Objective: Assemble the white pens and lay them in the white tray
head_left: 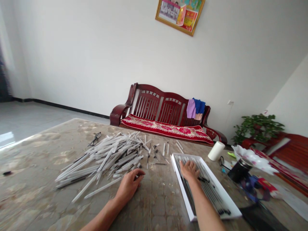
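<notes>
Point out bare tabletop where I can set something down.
Bare table lies left of the pile of thin white tubes. Between the left hand and white box there's room too, slightly littered. Crowded: right of the box, around the black cylinder.

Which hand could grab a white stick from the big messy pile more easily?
Probably the left hand: it's low over the table, right beside the pile of sticks. The right hand is farther away, over in the white box.
</notes>
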A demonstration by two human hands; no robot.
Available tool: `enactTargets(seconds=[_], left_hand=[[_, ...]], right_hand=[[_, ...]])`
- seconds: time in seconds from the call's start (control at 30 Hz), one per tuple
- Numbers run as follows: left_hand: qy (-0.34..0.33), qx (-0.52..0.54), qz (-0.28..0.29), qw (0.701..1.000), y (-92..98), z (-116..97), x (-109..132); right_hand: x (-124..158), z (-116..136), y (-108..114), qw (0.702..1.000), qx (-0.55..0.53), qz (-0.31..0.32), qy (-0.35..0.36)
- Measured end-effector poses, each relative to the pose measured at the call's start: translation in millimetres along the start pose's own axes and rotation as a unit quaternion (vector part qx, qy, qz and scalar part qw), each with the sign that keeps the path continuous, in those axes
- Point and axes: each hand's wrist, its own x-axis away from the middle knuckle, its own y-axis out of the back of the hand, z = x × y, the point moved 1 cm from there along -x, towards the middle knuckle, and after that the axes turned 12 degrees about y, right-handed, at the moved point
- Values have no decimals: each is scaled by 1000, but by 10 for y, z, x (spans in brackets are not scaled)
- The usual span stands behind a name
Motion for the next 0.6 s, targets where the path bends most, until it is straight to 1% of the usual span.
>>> enactTargets(seconds=[0.2,0.3,0.47,0.6], left_hand=[[-1,5,-4,1000,12,-17,11],[3,5,0,1000,15,-32,17],[4,7,3,1000,28,-64,46],[4,12,1,1000,36,-69,50]], right_hand=[[-27,-97,56,1000,-6,22,-10],[22,-30,56,1000,-8,20,7],[102,158,-22,999,-7,19,41],[95,131,-31,999,-3,12,37]])
